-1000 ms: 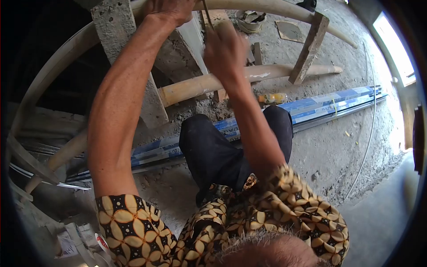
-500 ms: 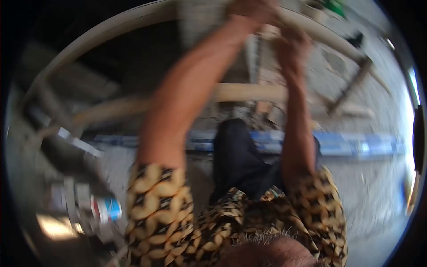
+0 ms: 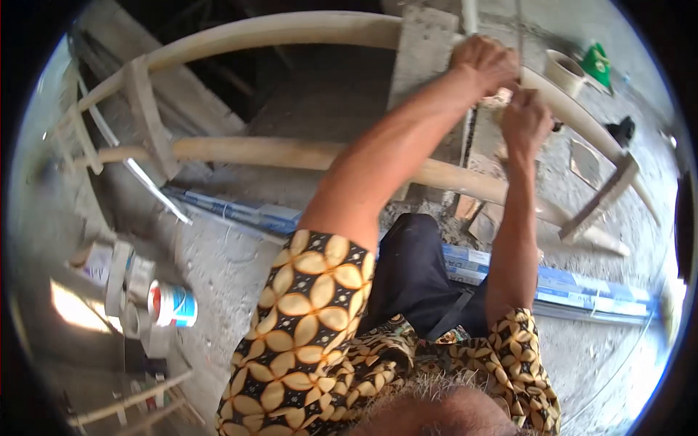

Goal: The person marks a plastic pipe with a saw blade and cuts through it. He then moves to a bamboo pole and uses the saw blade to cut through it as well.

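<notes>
Both my arms reach up and forward to a pale curved upper pole (image 3: 276, 33) where it crosses a grey concrete post (image 3: 422, 51). My left hand (image 3: 486, 64) curls over the pole beside the post. Just below and right of it, my right hand (image 3: 525, 118) is closed around a thin dark rod (image 3: 518, 25) that runs straight up past the pole. The two hands almost touch. What lies between them is hidden by the fingers.
A second pole (image 3: 254, 152) runs lower down, with wooden braces (image 3: 607, 196) joining the poles. Long blue-and-white packs (image 3: 582, 287) lie on the dusty floor under my dark-trousered knee. A can (image 3: 174, 305) stands at left, a tape roll (image 3: 563, 69) at upper right.
My head has swung left, so the hands and post now sit at the upper right. Both hands stay at the same joint on the upper pole, and the can has come into view.
</notes>
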